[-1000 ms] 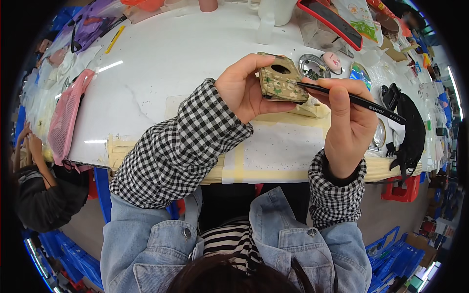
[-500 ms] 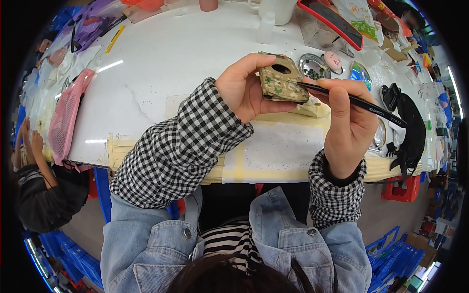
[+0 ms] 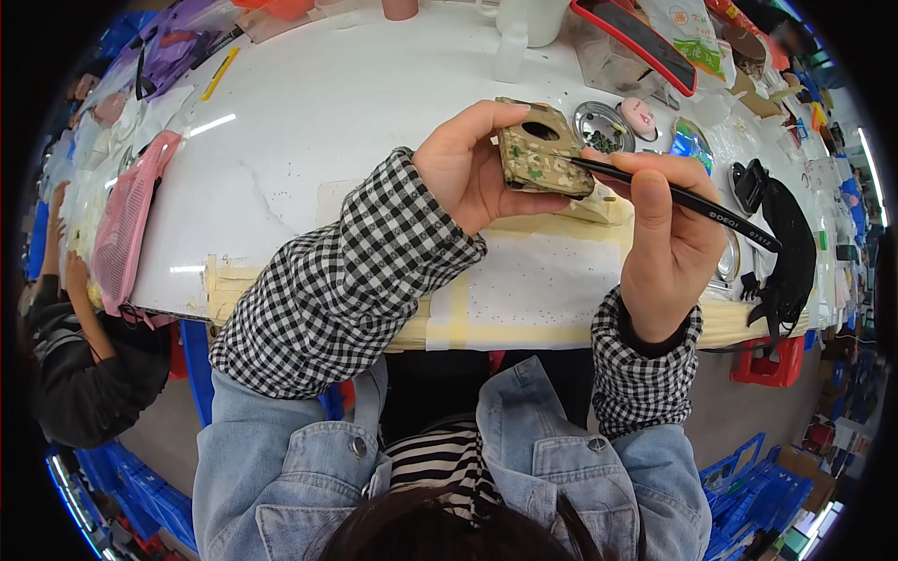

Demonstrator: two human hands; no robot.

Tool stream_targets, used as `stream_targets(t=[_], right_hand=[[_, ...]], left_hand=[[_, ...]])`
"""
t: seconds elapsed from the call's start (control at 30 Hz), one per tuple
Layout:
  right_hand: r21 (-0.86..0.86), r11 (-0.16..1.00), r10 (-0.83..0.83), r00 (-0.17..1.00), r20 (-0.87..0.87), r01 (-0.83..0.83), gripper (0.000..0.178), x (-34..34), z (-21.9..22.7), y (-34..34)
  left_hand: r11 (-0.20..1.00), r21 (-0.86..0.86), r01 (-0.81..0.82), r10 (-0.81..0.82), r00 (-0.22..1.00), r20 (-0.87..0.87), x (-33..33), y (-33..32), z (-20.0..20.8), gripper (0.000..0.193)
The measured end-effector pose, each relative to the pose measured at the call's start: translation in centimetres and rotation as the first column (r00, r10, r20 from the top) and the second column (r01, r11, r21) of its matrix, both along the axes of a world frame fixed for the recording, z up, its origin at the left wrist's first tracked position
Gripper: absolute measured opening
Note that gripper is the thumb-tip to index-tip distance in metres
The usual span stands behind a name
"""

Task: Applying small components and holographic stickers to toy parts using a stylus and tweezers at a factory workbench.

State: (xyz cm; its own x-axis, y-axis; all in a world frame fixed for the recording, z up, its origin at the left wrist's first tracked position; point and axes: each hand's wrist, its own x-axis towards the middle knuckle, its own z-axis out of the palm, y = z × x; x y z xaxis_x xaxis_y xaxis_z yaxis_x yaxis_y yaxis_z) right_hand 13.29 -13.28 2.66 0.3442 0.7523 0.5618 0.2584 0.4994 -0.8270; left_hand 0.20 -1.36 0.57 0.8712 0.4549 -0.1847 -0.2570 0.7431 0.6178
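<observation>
My left hand (image 3: 468, 164) is closed around a small boxy case (image 3: 535, 166) with a camouflage pattern and a dark oval opening in its upper face. Its thumb lies along the top edge and the fingers support it from below. My right hand (image 3: 669, 224) pinches slim black tweezers (image 3: 697, 201) between thumb and fingers. Their pointed tip meets the case's face near its right side, below the opening. Just behind the right fingertips stands a round metal dish (image 3: 587, 116) with small dark green bits in it.
White paper (image 3: 524, 290) with tiny specks is taped at the table's front edge. A pink mesh bag (image 3: 140, 210) lies left, near a co-worker's arms (image 3: 79, 290). Farther back are a red-framed phone (image 3: 641, 47), a small bottle (image 3: 510, 51) and a yellow cutter (image 3: 220, 75). A black bag (image 3: 786, 248) lies right.
The case has tilted very slightly in my left hand, and the tweezers' tip stays against it. At the left, the co-worker's arms have shifted, one reaching farther up.
</observation>
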Motion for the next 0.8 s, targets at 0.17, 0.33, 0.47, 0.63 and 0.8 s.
stream_targets(t=[0.17, 0.33, 0.47, 0.63, 0.8], right_hand=[[-0.007, 1.0, -0.018, 1.0, 0.005, 0.018, 0.013, 0.07, -0.24, -0.06], [-0.002, 1.0, -0.019, 1.0, 0.004, 0.019, 0.013, 0.02, -0.21, -0.04], [-0.009, 0.999, -0.047, 0.998, 0.038, 0.048, 0.013, 0.01, -0.25, -0.12], [-0.003, 0.998, -0.058, 0.996, 0.071, 0.058, 0.014, 0.09, -0.28, -0.16], [0.008, 0.999, -0.049, 0.997, 0.051, 0.048, 0.013, -0.11, -0.16, -0.03]], left_hand=[[1.0, 0.008, 0.011, -0.011, 1.0, 0.018, -0.09, 0.04, -0.07, 0.045], [1.0, 0.012, 0.007, -0.007, 1.0, 0.007, -0.01, 0.01, -0.02, 0.045], [1.0, 0.013, -0.001, 0.001, 1.0, -0.004, -0.03, -0.01, 0.05, 0.045], [1.0, 0.011, 0.003, -0.003, 1.0, 0.007, -0.1, 0.03, 0.0, 0.045], [1.0, 0.014, 0.005, -0.006, 1.0, 0.02, -0.14, 0.11, -0.24, 0.044]])
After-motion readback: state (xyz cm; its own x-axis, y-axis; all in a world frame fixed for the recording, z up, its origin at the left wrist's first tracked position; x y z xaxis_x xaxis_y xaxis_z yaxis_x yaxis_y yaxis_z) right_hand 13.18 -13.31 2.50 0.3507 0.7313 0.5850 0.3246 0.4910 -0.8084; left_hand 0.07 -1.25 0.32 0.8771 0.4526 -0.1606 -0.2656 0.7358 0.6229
